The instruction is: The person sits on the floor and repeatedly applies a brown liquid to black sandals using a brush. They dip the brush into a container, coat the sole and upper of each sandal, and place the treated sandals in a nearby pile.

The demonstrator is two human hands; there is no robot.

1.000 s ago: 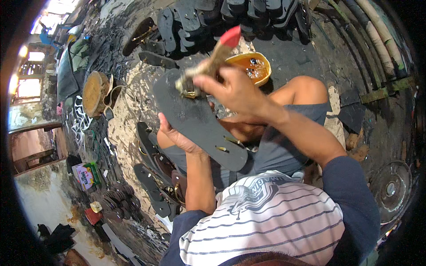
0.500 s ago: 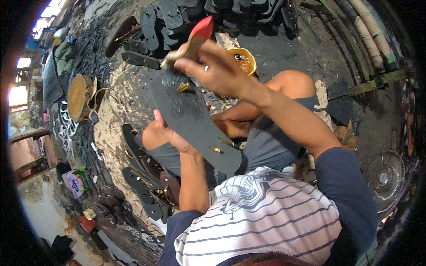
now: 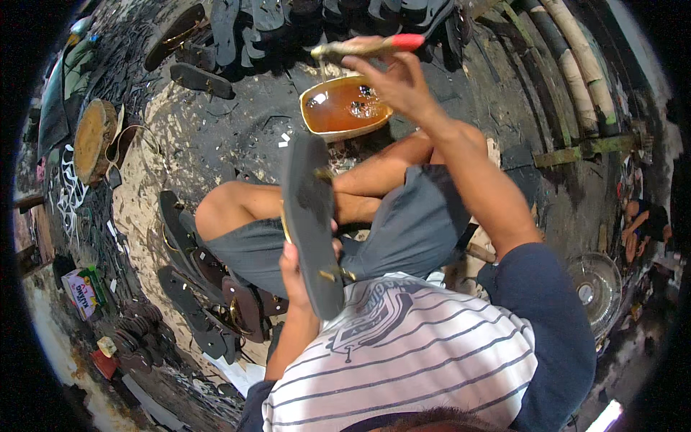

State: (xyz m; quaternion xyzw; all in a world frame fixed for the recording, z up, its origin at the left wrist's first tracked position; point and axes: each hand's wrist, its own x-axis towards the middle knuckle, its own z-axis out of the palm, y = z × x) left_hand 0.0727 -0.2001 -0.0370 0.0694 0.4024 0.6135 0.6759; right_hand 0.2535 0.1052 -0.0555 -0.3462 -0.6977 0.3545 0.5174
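Observation:
My left hand [image 3: 294,272] is closed around a dark sandal [image 3: 308,216], holding it tilted nearly edge-on above my lap. Thin gold strap ends poke out of its flat face. In my right hand [image 3: 399,85] is a paintbrush [image 3: 367,47] with a red-ended handle, gripped between fingers and thumb. The brush lies almost level above a yellow tub [image 3: 314,128] of amber liquid, and a thin strand hangs from its left end toward the tub.
Many dark soles [image 3: 266,29] are piled beyond the tub. More sandals [image 3: 245,306] lie by my left knee. A round wood block [image 3: 95,141] is at the left, bamboo poles [image 3: 576,65] at the far right, and a fan [image 3: 596,288] nearer. Another person [image 3: 643,223] sits at the right edge.
The brush has left the sandal's face and moved right, over the tub, turning level. My left hand has tipped the sandal nearly edge-on. The whole view has shifted somewhat, uncovering the tub.

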